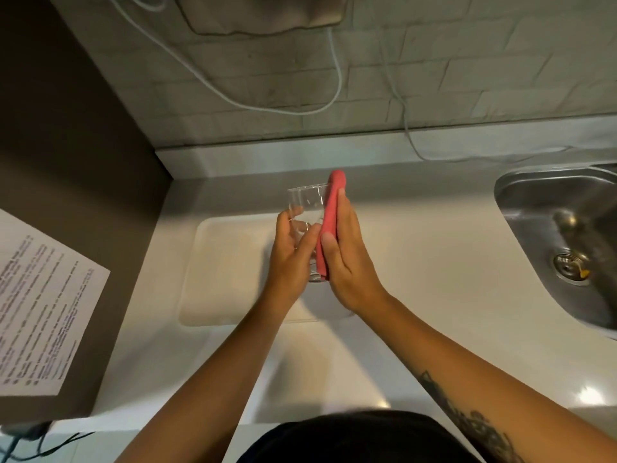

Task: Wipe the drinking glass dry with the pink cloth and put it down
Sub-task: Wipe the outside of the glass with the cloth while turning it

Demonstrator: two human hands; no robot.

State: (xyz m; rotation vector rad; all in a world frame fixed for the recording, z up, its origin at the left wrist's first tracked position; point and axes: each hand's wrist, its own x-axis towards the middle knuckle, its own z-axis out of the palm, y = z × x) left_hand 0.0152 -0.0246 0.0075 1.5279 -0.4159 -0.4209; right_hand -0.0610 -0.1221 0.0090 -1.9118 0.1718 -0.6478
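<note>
A clear drinking glass (305, 202) is held above the white counter, its open rim pointing away from me. My left hand (290, 255) grips its lower left side, fingers wrapped around the wall. A folded pink cloth (329, 222) lies flat along the glass's right side, from the rim down to the base. My right hand (349, 259) presses the cloth against the glass with straight fingers and the thumb on the cloth's near face. The base of the glass is mostly hidden between the two hands.
A shallow white tray (220, 272) lies on the counter under the hands. A steel sink (564, 235) with a drain is at the right. A brown box with a printed sheet (40, 312) stands at the left. White cables (337, 81) hang on the tiled wall behind.
</note>
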